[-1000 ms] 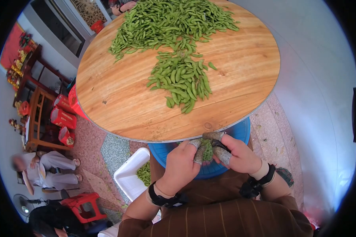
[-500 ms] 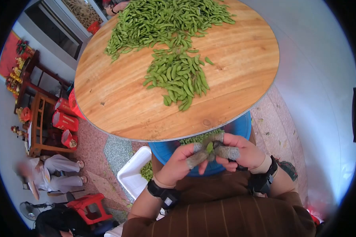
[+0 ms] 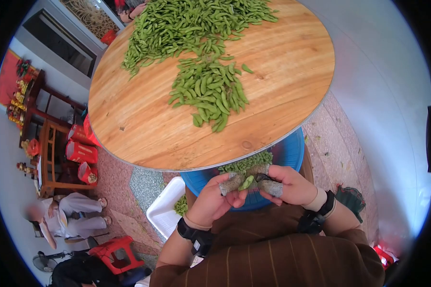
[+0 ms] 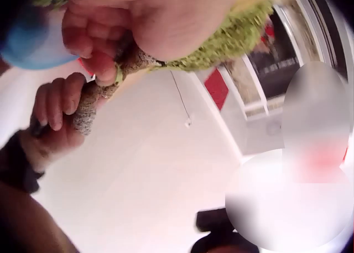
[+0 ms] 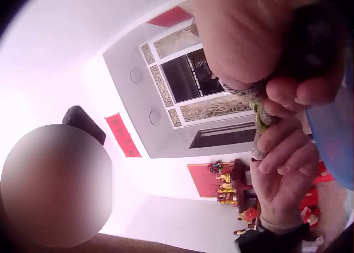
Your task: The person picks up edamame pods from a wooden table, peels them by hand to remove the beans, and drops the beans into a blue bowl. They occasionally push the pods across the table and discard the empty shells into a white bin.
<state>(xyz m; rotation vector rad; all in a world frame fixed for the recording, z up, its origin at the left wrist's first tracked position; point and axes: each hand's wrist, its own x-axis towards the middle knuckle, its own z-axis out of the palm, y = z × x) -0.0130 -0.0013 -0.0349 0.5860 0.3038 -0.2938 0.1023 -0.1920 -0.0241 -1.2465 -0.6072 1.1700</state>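
A green bean pod (image 3: 246, 182) is between my two hands, over the blue basin (image 3: 298, 150). My left hand (image 3: 208, 201) pinches it between thumb and fingers. From the other side, the curled fingertips of my right hand (image 3: 296, 186) meet at the pod's end; in the right wrist view the pod (image 5: 258, 115) shows between the fingertips of both hands. Grey wrapping covers the thumbs and some fingers, and there is something dark at the right fingertips. Shelled green beans (image 3: 246, 162) lie heaped in the basin, partly hidden under the table edge.
The round wooden table (image 3: 282, 81) bears a large heap of pods (image 3: 187, 28) and a smaller pile (image 3: 208, 91). A white basket (image 3: 159, 210) with green pieces stands on the floor at left. Farther left are a red stool (image 3: 117, 253) and a seated person (image 3: 79, 215).
The hands have drawn slightly apart and the pod shows more plainly between them. The shelled beans in the basin have come into sight. The whole view has shifted a little.
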